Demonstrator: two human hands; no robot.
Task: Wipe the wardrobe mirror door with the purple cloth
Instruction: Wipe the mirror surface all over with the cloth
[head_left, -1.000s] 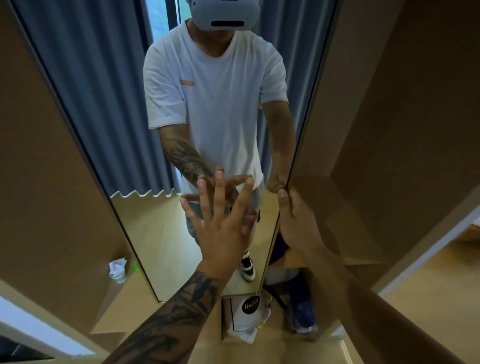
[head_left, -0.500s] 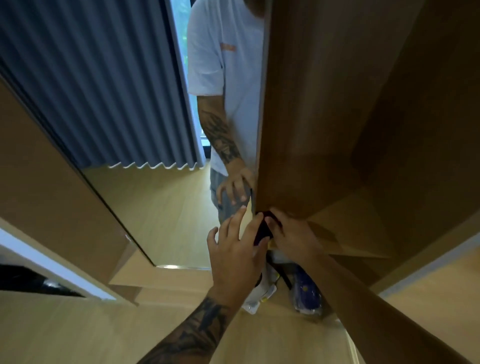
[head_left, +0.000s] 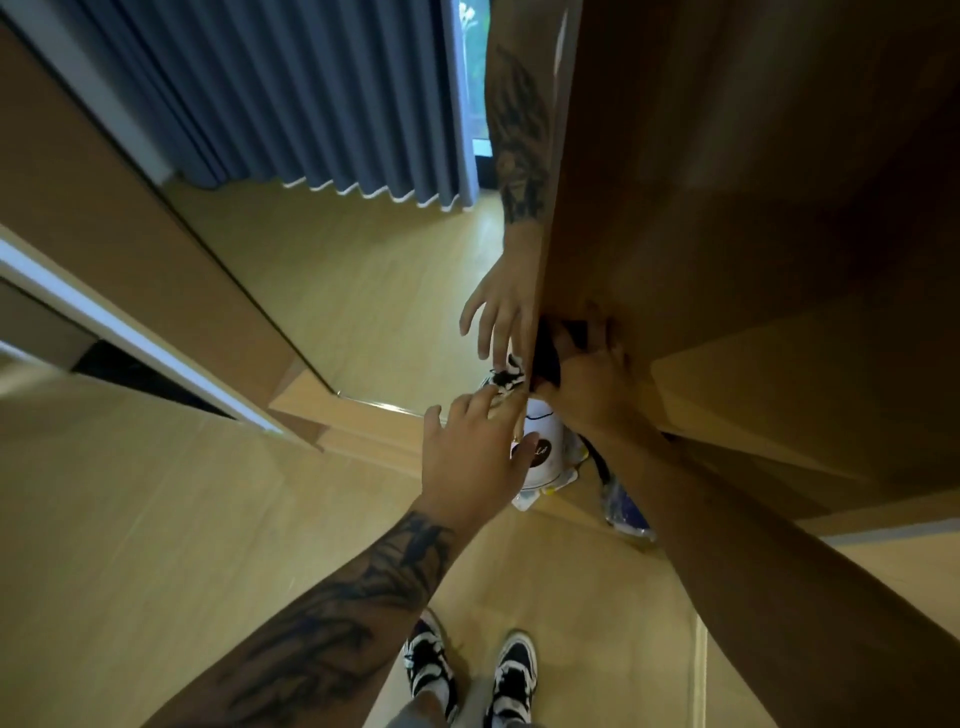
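Pale wooden flooring (head_left: 156, 545) is filling the lower half of the head view, and I am looking down on it from my remote seat. Across the upper left, the wardrobe mirror door (head_left: 363, 291) is swinging at an angle, reflecting blue-grey curtains (head_left: 311, 93) and more floor. Brown wardrobe panelling (head_left: 753, 182) is taking up the upper right.

At centre frame, the left hand (head_left: 475, 449) is reaching toward the mirror's edge with fingers spread and loose, grasping nothing; its tattooed forearm is running down to the lower left. Its reflection is showing just above it in the glass.

Slightly right of centre, the right hand (head_left: 584, 376) is curling around the door's edge, clenched on a dark cloth (head_left: 548, 353) bunched against that edge; its colour is reading nearly black in the shade.

Below the hands, a white bag (head_left: 543, 457) with a dark round label is sitting on the wardrobe floor. At bottom centre, two black-and-white sneakers (head_left: 514, 675) are standing on the flooring.
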